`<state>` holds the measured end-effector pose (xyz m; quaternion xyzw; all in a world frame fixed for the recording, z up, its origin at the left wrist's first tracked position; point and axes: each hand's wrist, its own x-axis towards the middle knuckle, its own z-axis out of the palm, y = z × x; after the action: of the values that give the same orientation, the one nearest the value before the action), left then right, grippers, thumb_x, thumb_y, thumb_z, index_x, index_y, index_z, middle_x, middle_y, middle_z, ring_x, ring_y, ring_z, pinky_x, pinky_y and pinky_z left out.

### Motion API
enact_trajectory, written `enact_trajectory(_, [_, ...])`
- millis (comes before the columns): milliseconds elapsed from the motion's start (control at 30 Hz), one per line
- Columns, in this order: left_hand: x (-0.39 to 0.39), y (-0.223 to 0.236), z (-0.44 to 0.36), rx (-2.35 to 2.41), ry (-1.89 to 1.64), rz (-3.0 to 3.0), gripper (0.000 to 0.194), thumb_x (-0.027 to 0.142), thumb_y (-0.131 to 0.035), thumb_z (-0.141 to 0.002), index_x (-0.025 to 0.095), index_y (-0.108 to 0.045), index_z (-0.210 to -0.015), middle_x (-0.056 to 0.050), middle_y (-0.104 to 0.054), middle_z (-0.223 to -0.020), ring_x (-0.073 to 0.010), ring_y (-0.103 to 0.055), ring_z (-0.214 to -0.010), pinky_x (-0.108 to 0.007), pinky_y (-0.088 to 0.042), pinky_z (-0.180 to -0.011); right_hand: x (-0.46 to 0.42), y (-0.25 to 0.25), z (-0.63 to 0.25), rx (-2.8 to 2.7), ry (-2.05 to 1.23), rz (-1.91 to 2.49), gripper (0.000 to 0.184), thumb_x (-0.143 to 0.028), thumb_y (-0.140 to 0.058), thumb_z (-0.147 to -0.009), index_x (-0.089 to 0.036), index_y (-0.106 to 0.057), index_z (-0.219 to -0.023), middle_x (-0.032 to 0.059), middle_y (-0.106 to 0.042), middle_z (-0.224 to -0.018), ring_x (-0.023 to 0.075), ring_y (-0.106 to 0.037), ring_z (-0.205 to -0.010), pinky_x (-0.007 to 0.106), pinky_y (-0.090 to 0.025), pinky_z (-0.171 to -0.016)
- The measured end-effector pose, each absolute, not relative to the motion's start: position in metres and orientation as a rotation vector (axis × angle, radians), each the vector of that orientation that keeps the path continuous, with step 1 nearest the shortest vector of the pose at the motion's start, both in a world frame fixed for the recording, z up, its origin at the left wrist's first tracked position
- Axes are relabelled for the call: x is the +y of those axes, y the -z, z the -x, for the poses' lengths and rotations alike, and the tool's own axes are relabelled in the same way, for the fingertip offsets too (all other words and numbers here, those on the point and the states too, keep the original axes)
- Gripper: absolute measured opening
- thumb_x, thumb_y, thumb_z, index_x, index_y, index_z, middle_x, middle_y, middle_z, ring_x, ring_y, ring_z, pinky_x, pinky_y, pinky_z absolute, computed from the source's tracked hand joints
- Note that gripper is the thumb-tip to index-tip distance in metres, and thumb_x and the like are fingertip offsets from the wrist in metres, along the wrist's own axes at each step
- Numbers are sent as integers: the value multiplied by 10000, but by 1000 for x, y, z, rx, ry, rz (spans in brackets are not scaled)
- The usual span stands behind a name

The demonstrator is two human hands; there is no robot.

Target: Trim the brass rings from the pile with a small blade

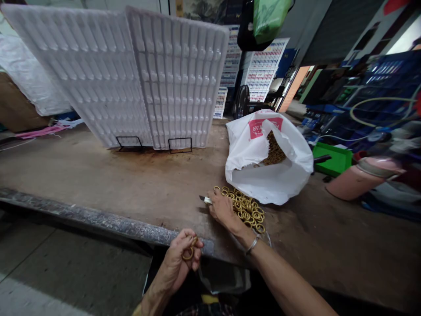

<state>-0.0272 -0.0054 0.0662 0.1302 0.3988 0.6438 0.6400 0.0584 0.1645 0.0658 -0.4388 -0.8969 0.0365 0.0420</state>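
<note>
My left hand (184,256) is closed on brass rings (188,253) just off the table's front edge. My right hand (222,210) lies at the left side of a pile of brass rings (251,210) on the table. A small knife (206,199) with a dark blade and a white part sticks out to the left from its fingers. Whether those fingers also touch a ring, I cannot make out. Behind the pile a white sack (272,180) lies with its torn mouth facing me, and more small brass-coloured pieces (274,151) show inside.
Two tall moulded plastic trays (179,83) stand upright in black wire holders (180,145) at the back left of the wooden table (98,175). To the right are a pink bottle (358,177) and a green tray (332,158). White crates (263,70) are stacked beyond.
</note>
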Motion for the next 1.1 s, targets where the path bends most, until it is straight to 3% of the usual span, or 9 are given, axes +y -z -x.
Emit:
enact_trajectory(100, [-7, -64, 31, 872, -1452, -231, 249, 296, -646, -706, 189, -524, -894, 3, -571, -702, -84, -484, -512, -178, -327, -413, 175, -59, -50, -2791, -116, 1330, 207, -230, -450, -809, -178, -575, -965, 94, -543, -982, 149, -537, -690, 251, -320, -573])
enact_trajectory(267, [-8, -62, 35, 820, -1469, -142, 248, 339, -691, -666, 145, -539, -692, -13, -567, -716, -91, -510, -572, -181, -352, -444, 181, -51, -46, -2788, -117, 1330, 191, -237, -448, -814, -173, -609, -894, 69, -559, -899, 132, -514, -661, 238, -299, -558])
enact_trajectory(400, [-4, -56, 37, 873, -1485, -127, 263, 344, -698, -663, 141, -532, -689, -22, -575, -727, -115, -538, -619, -186, -373, -444, 177, -49, -49, -2747, -106, 1355, 198, -217, -459, -786, -194, -613, -908, 53, -548, -928, 114, -498, -634, 231, -282, -545])
enact_trajectory(567, [11, -54, 35, 931, -1481, -247, 287, 359, -671, -688, 156, -471, -657, 31, -509, -612, -64, -456, -501, -154, -308, -397, 171, -55, -62, -2609, -146, 1335, 206, -203, -464, -760, -235, -610, -901, 27, -541, -953, 113, -499, -646, 226, -272, -535])
enact_trajectory(667, [24, -56, 32, 1056, -1476, -361, 308, 405, -656, -686, 167, -461, -706, 51, -485, -580, -51, -412, -454, -149, -289, -378, 168, -58, -72, -2457, -293, 1279, 198, -199, -452, -764, -232, -617, -868, 19, -564, -883, 123, -508, -680, 221, -293, -562])
enact_trajectory(867, [48, -55, 23, 1340, -1463, -544, 471, 502, -604, -679, 174, -459, -984, 61, -493, -586, -54, -397, -410, -149, -278, -348, 152, -57, -85, -2123, -734, 1217, 183, -268, -429, -783, -190, -596, -776, -4, -565, -666, 124, -477, -608, 219, -324, -574])
enact_trajectory(1100, [64, -57, 12, 1409, -1369, -736, 441, 546, -549, -688, 143, -536, -866, 60, -461, -558, -45, -348, -370, -165, -268, -342, 133, -57, -93, -1919, -1068, 1060, 192, -311, -445, -769, -178, -552, -682, -23, -501, -608, 113, -449, -585, 208, -343, -544])
